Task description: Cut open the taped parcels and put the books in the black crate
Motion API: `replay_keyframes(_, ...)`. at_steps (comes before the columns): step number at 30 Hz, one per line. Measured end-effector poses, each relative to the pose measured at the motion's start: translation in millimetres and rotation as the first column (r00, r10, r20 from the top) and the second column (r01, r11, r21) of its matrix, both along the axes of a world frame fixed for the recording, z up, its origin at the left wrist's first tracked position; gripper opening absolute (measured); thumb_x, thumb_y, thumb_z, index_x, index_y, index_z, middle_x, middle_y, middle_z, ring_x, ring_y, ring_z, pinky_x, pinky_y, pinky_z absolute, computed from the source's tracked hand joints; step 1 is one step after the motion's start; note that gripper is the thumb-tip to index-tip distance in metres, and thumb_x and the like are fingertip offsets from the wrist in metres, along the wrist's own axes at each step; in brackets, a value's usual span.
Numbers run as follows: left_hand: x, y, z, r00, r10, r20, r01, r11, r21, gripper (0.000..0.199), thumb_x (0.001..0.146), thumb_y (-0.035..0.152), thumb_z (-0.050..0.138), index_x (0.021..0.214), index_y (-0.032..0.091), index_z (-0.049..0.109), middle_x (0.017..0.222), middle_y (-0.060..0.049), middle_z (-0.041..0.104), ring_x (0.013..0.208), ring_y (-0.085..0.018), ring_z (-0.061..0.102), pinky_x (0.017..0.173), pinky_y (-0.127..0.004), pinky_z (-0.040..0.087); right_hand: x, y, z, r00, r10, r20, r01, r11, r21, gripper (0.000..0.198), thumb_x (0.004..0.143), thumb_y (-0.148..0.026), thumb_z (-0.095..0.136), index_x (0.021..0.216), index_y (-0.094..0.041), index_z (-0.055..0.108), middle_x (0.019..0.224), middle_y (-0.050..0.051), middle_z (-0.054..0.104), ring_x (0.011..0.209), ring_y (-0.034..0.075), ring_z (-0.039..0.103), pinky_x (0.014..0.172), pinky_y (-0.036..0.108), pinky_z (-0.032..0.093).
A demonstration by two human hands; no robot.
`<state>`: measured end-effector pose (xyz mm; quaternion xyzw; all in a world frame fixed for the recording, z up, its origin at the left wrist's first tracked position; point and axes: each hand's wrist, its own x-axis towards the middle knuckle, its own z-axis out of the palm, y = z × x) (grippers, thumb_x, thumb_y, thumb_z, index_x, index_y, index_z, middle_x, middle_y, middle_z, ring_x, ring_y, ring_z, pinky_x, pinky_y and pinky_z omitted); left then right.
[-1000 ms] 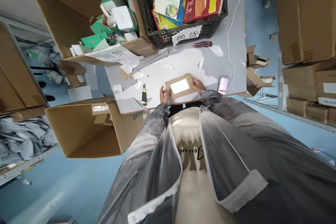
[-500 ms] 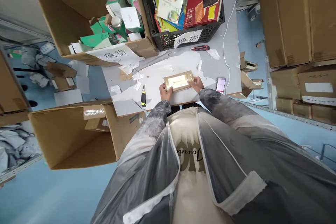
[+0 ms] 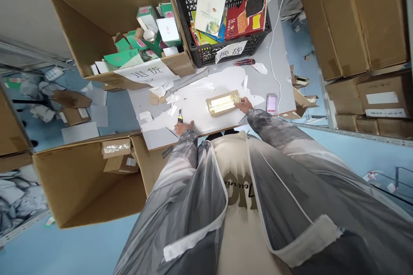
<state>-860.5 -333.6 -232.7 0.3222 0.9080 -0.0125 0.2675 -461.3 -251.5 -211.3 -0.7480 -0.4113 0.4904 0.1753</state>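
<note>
My left grip is off the parcel now, over the yellow cutter handle; can't tell how closed. My right grip still pinches the parcel's right end, on the tabletop. Black crate and filled carton crowd the far side. Count: one parcel, one phone, two cutters including the red cutter.

Your left arm reaches forward and slightly inward, ending in your left hand, back upward, its thumb spread toward your right; whether its fingers are closed is hard to tell. Your right arm slants in from the right, and your right hand sits farther forward than the left, bent and gripping, pointing inward. Your two hands are well apart.
</note>
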Motion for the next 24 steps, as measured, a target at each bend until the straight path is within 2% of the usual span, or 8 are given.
replay_keyframes(2, -17, -15, -5.9, 0.996, -0.086, -0.029, 0.086, 0.996, -0.029, 0.064, 0.099, 0.039, 0.097, 0.142, 0.014, 0.058, 0.154, -0.029, 0.062, 0.152, -0.050, 0.057, 0.124, -0.059, 0.053, 1, -4, -1, 0.999, -0.043, -0.006, 0.043, 0.998, -0.041, 0.053, 0.088, -0.043, 0.105, 0.105, -0.029, 0.056, 0.132, 0.013, 0.085, 0.117, 0.033, 0.082, 0.103, 0.052, 0.077)
replay_keyframes(4, -27, -28, -11.7, 0.989, -0.143, -0.031, 0.144, 0.989, 0.018, 0.055, 0.101, 0.033, 0.091, 0.142, 0.016, 0.058, 0.151, -0.026, 0.063, 0.150, -0.048, 0.057, 0.125, -0.058, 0.051, 1, -9, -1, 0.997, -0.081, -0.015, 0.080, 0.995, -0.065, 0.053, 0.089, -0.044, 0.104, 0.107, -0.029, 0.056, 0.134, 0.012, 0.084, 0.118, 0.031, 0.082, 0.101, 0.049, 0.077)
replay_keyframes(8, -36, -49, -17.3, 0.996, -0.064, -0.059, 0.068, 0.996, 0.052, 0.043, 0.107, 0.032, 0.081, 0.141, 0.017, 0.060, 0.147, -0.027, 0.063, 0.146, -0.051, 0.058, 0.123, -0.064, 0.053, 3, -24, 1, 0.993, -0.106, -0.050, 0.103, 0.993, -0.049, 0.055, 0.088, -0.050, 0.102, 0.110, -0.029, 0.055, 0.134, 0.010, 0.085, 0.119, 0.028, 0.081, 0.098, 0.041, 0.076)
replay_keyframes(12, -41, -61, -16.4, 0.999, -0.048, -0.014, 0.048, 0.999, 0.008, 0.038, 0.113, 0.041, 0.074, 0.138, 0.017, 0.059, 0.145, -0.027, 0.065, 0.144, -0.047, 0.062, 0.115, -0.055, 0.058, 4, -39, 1, 0.989, -0.120, -0.086, 0.118, 0.992, -0.033, 0.058, 0.087, -0.054, 0.101, 0.114, -0.029, 0.056, 0.138, 0.009, 0.083, 0.121, 0.027, 0.079, 0.098, 0.039, 0.075)
replay_keyframes(15, -47, -57, -17.9, 0.998, -0.065, -0.022, 0.064, 0.997, -0.036, 0.034, 0.113, 0.038, 0.073, 0.136, 0.018, 0.056, 0.138, -0.023, 0.067, 0.137, -0.042, 0.068, 0.109, -0.050, 0.060, 2, -44, -2, 0.986, -0.143, -0.080, 0.141, 0.990, -0.030, 0.057, 0.090, -0.054, 0.099, 0.118, -0.029, 0.057, 0.135, 0.008, 0.083, 0.117, 0.026, 0.079, 0.098, 0.040, 0.075)
replay_keyframes(18, -58, -44, -21.1, 0.996, -0.058, 0.074, 0.065, 0.993, -0.096, 0.036, 0.111, 0.040, 0.078, 0.130, 0.021, 0.055, 0.126, -0.018, 0.069, 0.130, -0.040, 0.071, 0.104, -0.047, 0.060, 0, -42, -5, 0.988, -0.143, -0.051, 0.141, 0.989, -0.032, 0.053, 0.094, -0.051, 0.098, 0.119, -0.029, 0.057, 0.133, 0.008, 0.082, 0.114, 0.026, 0.079, 0.100, 0.042, 0.076)
replay_keyframes(21, -71, -29, -22.6, 0.983, -0.007, 0.182, 0.035, 0.988, -0.151, 0.036, 0.107, 0.039, 0.083, 0.123, 0.023, 0.055, 0.109, -0.010, 0.067, 0.114, -0.036, 0.073, 0.095, -0.044, 0.060, 1, -35, -5, 0.993, -0.118, -0.021, 0.117, 0.992, -0.054, 0.050, 0.096, -0.048, 0.100, 0.117, -0.028, 0.059, 0.137, 0.011, 0.082, 0.116, 0.027, 0.080, 0.104, 0.045, 0.076)
replay_keyframes(24, -77, -19, -20.8, 0.973, 0.014, 0.231, 0.021, 0.989, -0.146, 0.032, 0.107, 0.032, 0.080, 0.124, 0.023, 0.055, 0.095, -0.003, 0.063, 0.096, -0.030, 0.071, 0.087, -0.040, 0.059, 4, -30, -3, 0.993, -0.116, -0.022, 0.114, 0.990, -0.078, 0.054, 0.094, -0.051, 0.102, 0.118, -0.028, 0.060, 0.144, 0.012, 0.081, 0.122, 0.029, 0.079, 0.100, 0.044, 0.078)
